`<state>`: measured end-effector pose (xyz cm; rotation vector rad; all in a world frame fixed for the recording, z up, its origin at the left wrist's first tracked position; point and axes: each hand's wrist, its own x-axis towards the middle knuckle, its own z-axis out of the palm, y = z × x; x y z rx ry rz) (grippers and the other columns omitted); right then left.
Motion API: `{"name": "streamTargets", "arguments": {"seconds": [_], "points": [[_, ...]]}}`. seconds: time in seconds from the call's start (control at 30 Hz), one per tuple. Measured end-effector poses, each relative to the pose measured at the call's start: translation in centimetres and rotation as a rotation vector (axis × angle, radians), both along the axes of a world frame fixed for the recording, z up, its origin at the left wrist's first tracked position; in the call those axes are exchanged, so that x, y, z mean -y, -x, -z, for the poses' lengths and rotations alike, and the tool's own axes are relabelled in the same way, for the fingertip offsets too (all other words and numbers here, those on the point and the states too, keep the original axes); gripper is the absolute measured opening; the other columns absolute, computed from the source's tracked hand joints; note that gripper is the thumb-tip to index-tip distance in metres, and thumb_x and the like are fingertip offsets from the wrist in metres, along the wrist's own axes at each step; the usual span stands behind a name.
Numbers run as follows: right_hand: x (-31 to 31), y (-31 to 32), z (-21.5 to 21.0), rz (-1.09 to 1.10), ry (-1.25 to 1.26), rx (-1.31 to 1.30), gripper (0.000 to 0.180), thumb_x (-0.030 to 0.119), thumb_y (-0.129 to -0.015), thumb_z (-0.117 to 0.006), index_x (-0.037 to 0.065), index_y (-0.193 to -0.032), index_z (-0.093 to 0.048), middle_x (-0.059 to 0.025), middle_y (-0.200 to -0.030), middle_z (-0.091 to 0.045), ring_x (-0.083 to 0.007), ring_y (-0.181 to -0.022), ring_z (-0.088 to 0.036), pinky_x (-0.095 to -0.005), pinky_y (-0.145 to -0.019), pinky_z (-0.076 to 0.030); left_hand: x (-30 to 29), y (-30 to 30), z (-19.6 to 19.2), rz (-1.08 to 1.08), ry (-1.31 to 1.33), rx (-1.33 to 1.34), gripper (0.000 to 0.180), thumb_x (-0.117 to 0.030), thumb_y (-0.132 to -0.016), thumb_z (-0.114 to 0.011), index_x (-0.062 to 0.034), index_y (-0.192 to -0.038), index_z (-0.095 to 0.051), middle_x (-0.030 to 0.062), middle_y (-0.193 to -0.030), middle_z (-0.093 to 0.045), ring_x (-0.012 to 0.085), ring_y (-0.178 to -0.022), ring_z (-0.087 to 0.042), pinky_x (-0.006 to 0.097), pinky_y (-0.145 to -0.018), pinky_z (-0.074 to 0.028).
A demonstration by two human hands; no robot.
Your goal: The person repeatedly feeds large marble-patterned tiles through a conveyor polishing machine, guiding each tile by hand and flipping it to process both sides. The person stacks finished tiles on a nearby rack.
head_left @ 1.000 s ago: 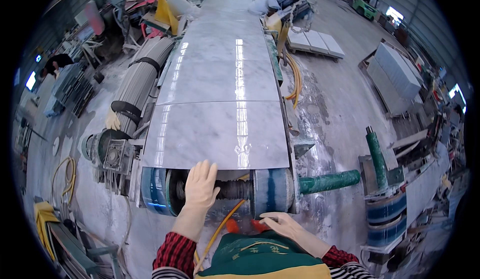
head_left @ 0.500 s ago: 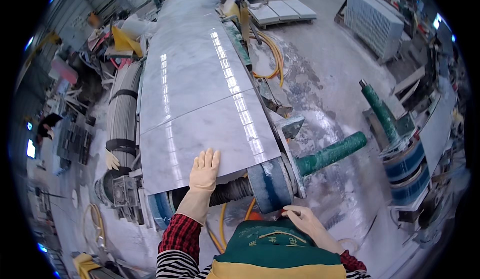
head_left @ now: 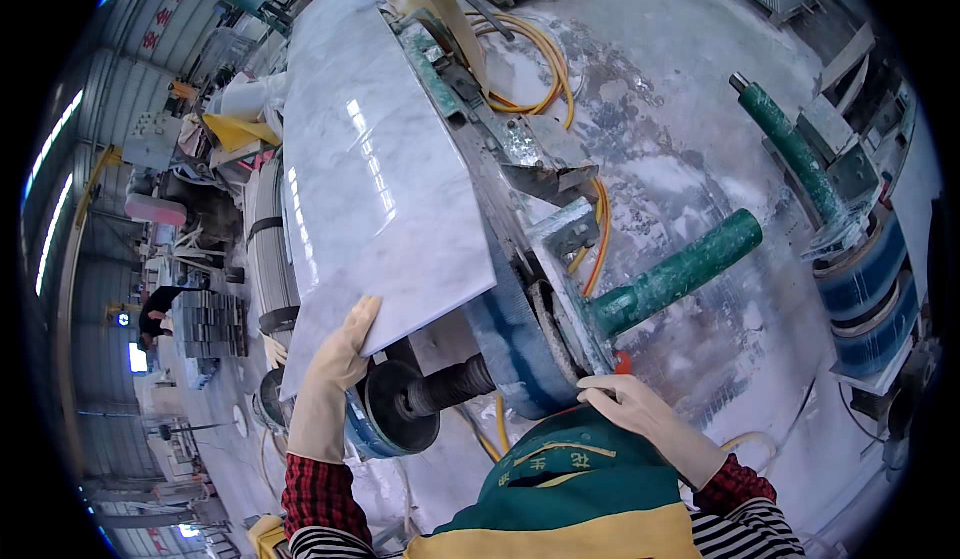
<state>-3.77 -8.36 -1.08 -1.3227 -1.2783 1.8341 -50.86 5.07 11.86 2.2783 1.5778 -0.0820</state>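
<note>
Head view: a gloved left hand (head_left: pixel 335 374), fingers pressed together and flat, touches the near edge of a polished grey marble slab (head_left: pixel 370 189) lying on a roller machine. The right hand (head_left: pixel 630 407), fingers loosely spread, rests beside a green roller (head_left: pixel 675 277).

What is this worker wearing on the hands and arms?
Both hands wear smooth, cream-coloured rubber gloves that reach past the wrists: the left hand and the right hand. Above the gloves come red-and-black checked cuffs, then black-and-white striped sleeves. A green apron with a yellow band covers the chest.
</note>
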Motion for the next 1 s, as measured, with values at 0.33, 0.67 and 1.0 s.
{"name": "streamTargets", "arguments": {"seconds": [0.33, 0.67, 1.0], "points": [[-1.3, -0.3, 0.1, -0.03, -0.062, -0.046, 0.034, 0.021, -0.098, -0.06, -0.004, -0.12, -0.07, -0.0179, -0.102, -0.078, -0.0281, -0.094, -0.075, -0.0351, -0.088, -0.056, -0.5, 2.0, 3.6, -0.562, 0.416, 0.762, 0.07, 0.008, -0.093, -0.064, -0.0044, -0.157, -0.039, 0.0157, -0.16, -0.045, 0.0252, -0.146, -0.045, 0.034, -0.123, -0.033], [-0.5, 3.7, 1.4, -0.006, -0.052, -0.215, 0.033, 0.019, -0.099, -0.061, -0.006, -0.12, -0.07, -0.0184, -0.104, -0.078, -0.0244, -0.094, -0.076, -0.0333, -0.089, -0.056, 0.5, 0.9, 1.4, 0.018, 0.025, -0.002, 0.072, 0.012, -0.091, -0.064, -0.0037, -0.156, -0.04, 0.018, -0.16, -0.044, 0.0264, -0.147, -0.044, 0.034, -0.123, -0.032], [1.1, 15.1, 0.7, -0.125, 0.003, -0.239, 0.04, 0.023, -0.103, -0.062, -0.004, -0.131, -0.066, -0.0143, -0.11, -0.078, -0.0155, -0.102, -0.072, -0.0294, -0.092, -0.055, 7.3, -4.0, 8.1, -0.014, -0.462, -0.164, 0.062, -0.001, -0.092, -0.05, -0.0143, -0.152, -0.046, 0.0156, -0.148, -0.052, 0.039, -0.12, -0.059, 0.043, -0.102, -0.052]]}}
